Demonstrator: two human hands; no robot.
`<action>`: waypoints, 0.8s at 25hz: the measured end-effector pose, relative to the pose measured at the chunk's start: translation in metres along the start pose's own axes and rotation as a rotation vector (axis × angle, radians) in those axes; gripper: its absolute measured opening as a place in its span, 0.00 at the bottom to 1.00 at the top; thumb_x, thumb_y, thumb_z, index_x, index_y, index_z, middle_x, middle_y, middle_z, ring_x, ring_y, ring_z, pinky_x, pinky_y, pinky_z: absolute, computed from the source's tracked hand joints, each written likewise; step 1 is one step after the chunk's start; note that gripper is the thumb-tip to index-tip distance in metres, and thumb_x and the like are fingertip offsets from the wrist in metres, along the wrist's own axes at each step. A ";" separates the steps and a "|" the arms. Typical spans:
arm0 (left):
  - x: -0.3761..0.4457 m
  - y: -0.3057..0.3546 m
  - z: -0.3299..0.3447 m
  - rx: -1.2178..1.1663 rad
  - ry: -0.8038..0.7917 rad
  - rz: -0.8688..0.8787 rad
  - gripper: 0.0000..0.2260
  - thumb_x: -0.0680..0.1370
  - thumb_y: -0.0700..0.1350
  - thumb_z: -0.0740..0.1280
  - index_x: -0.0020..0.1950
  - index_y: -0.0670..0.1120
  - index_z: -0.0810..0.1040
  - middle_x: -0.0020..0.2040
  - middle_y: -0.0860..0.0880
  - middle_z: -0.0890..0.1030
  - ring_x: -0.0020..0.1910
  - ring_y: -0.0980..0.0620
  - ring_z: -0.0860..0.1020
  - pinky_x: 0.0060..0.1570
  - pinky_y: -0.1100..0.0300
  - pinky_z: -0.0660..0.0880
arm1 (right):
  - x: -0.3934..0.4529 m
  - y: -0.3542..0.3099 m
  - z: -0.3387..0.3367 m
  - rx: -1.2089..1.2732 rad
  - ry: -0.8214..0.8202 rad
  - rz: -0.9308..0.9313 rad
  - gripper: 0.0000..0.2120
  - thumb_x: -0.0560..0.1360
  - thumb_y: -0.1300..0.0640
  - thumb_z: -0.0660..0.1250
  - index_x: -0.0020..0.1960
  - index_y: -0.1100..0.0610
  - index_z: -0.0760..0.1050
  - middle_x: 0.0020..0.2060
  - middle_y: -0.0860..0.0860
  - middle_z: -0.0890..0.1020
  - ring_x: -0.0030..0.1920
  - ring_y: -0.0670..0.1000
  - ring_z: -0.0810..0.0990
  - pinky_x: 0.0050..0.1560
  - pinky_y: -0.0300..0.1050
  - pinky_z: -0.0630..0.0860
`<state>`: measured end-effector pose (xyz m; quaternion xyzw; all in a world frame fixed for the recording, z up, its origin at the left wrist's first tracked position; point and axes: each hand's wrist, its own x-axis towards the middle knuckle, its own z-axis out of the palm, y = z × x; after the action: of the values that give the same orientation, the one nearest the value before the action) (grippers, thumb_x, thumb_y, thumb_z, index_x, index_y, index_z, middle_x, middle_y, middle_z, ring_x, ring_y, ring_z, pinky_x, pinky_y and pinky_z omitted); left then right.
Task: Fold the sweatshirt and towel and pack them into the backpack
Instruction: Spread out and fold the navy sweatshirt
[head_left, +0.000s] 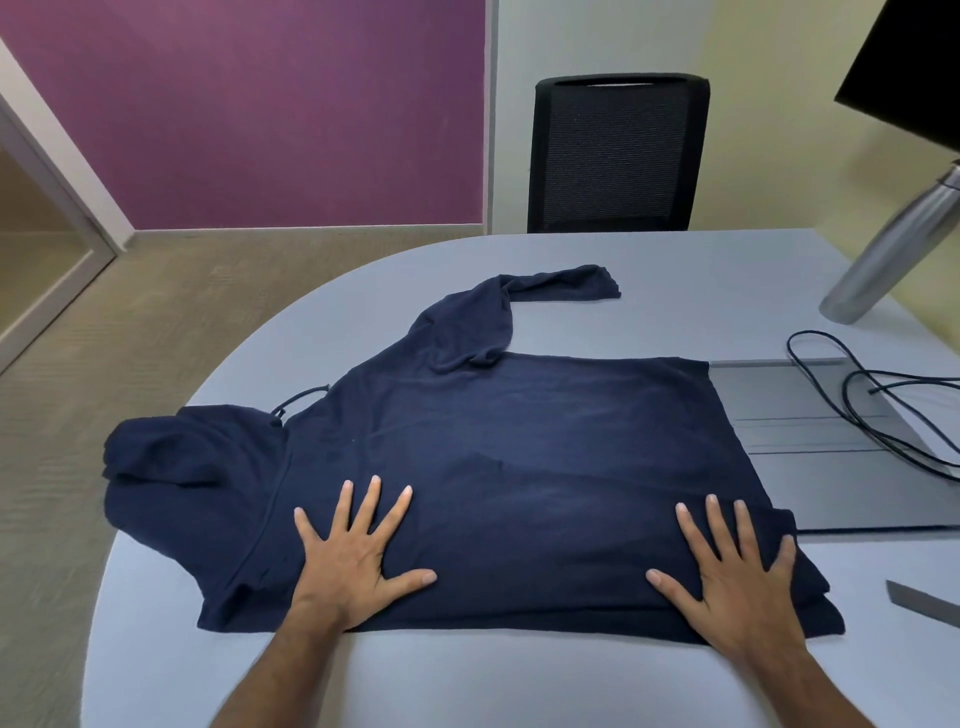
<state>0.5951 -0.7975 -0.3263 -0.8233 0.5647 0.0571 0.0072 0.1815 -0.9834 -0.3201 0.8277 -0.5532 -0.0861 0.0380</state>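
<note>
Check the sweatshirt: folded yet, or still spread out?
Partly folded. The sweatshirt lies flat on the table, near edge doubled under both flat hands, far sleeve and hood still out.

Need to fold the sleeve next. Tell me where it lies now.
In the head view, the sleeve lies at the sweatshirt's far edge, bent rightward on the table, in front of the black chair.
</note>
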 end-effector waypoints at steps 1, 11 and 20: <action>-0.008 0.002 0.001 0.003 -0.005 0.005 0.45 0.67 0.83 0.49 0.80 0.64 0.51 0.81 0.50 0.57 0.80 0.40 0.54 0.64 0.20 0.50 | -0.009 0.002 0.001 0.002 -0.007 0.002 0.43 0.72 0.22 0.46 0.78 0.47 0.61 0.77 0.55 0.63 0.78 0.61 0.56 0.66 0.77 0.54; -0.076 0.023 0.005 0.038 -0.058 0.031 0.44 0.69 0.82 0.52 0.80 0.61 0.58 0.79 0.48 0.64 0.77 0.38 0.62 0.60 0.18 0.57 | -0.090 0.019 0.005 0.011 -0.056 0.032 0.42 0.72 0.23 0.48 0.78 0.47 0.61 0.77 0.55 0.63 0.78 0.60 0.55 0.66 0.76 0.54; -0.129 0.030 0.008 0.035 -0.112 -0.006 0.45 0.67 0.82 0.54 0.79 0.60 0.61 0.78 0.48 0.65 0.76 0.38 0.63 0.59 0.18 0.58 | -0.132 0.022 0.006 0.017 -0.094 0.014 0.42 0.72 0.22 0.49 0.77 0.47 0.62 0.76 0.56 0.65 0.77 0.62 0.59 0.65 0.78 0.56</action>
<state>0.5202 -0.6877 -0.3190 -0.8203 0.5618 0.0932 0.0532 0.1113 -0.8701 -0.3089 0.8191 -0.5610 -0.1197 0.0054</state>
